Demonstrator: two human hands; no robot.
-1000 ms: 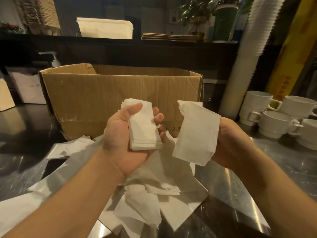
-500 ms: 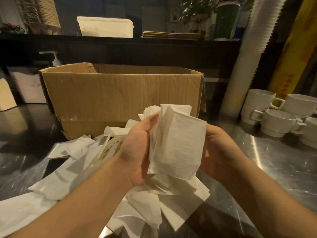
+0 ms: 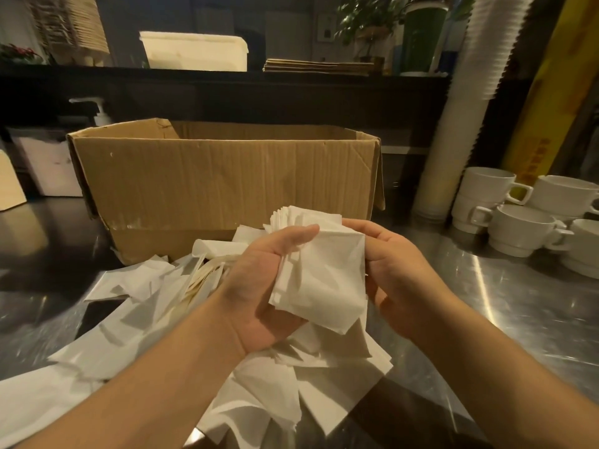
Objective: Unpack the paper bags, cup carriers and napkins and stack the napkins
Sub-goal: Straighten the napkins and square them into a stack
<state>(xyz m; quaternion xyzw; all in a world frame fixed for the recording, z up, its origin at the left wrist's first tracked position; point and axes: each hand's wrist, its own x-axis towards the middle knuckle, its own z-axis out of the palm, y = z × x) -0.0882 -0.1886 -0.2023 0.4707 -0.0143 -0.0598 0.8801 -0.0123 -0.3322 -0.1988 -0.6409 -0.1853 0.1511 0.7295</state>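
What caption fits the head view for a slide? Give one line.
Both hands, left hand and right hand, hold a stack of napkins above loose napkins before a cardboard box.

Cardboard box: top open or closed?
Open. The cardboard box has no flaps covering the top, and its far inner wall shows over the near rim. Contents cannot be seen from the head view.

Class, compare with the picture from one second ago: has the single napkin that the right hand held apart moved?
Yes. Judged against the cardboard box, the napkin has moved left, onto the stack in the left hand; the right hand came with it.
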